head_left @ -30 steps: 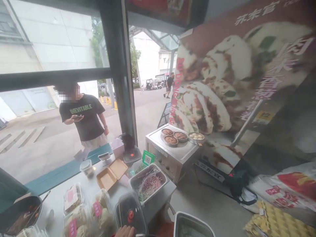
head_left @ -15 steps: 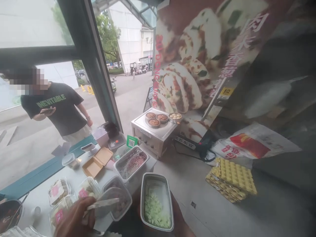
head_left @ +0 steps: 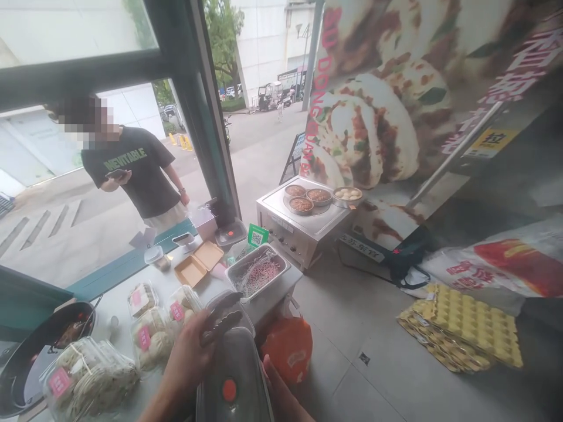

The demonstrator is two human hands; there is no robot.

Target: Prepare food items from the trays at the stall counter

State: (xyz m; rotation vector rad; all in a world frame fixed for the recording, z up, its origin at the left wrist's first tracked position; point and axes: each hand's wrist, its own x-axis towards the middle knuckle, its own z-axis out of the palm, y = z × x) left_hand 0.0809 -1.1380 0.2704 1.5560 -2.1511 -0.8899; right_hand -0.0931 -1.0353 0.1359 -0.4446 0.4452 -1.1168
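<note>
Head view: the left hand (head_left: 187, 357) is gripping a pair of dull metal tongs (head_left: 222, 319), fingers closed round the handle end, the long axis running up and to the right, tips pointing toward the steel tray of pink shreds (head_left: 257, 272). The right hand (head_left: 281, 398) is cradling the near end of a dark lidded rectangular container with a red dot (head_left: 233, 381), its length running away from the person, low over the white tabletop (head_left: 118, 305) edge. Three round sauce bowls (head_left: 308, 198) are sitting on the steel warmer (head_left: 303, 225).
</note>
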